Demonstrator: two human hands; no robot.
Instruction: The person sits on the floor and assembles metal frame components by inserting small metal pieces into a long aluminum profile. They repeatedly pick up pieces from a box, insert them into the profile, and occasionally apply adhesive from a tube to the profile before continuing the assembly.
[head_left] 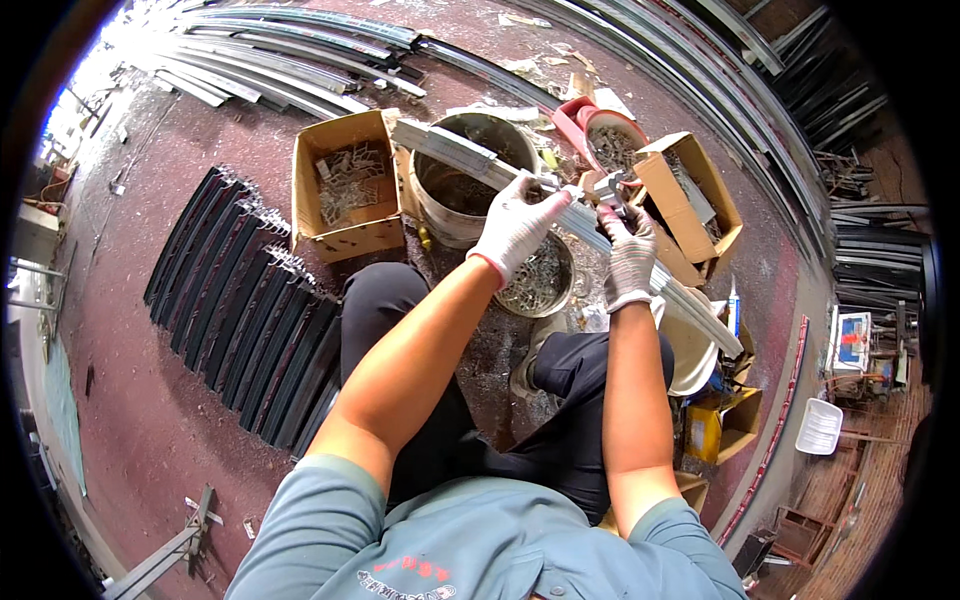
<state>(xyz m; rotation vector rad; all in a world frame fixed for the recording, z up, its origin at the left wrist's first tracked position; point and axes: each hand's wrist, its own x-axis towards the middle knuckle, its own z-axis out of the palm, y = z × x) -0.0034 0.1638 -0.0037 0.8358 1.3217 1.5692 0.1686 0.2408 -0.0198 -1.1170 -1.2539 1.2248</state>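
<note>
Both my hands wear pale knit gloves and meet over a long silver metal profile (450,150) that slants across the buckets. My left hand (515,230) is closed, thumb and fingers pinched together at the profile's edge; what they grip is too small to make out. Just to its right, my right hand (630,258) is closed on a small grey metal fitting (609,188) above the profile. Beneath my hands stands a bucket of small metal pieces (535,285). A larger whitish bucket (445,222) sits behind it, partly under the profile.
Left of the buckets is a cardboard box (352,246) holding wire-like metal pieces. A row of dark profiles (235,310) lies on the floor at left. At right are a red container (570,125), another cardboard box (672,205) and a yellow box (705,425). Long metal bars (290,45) lie farther back.
</note>
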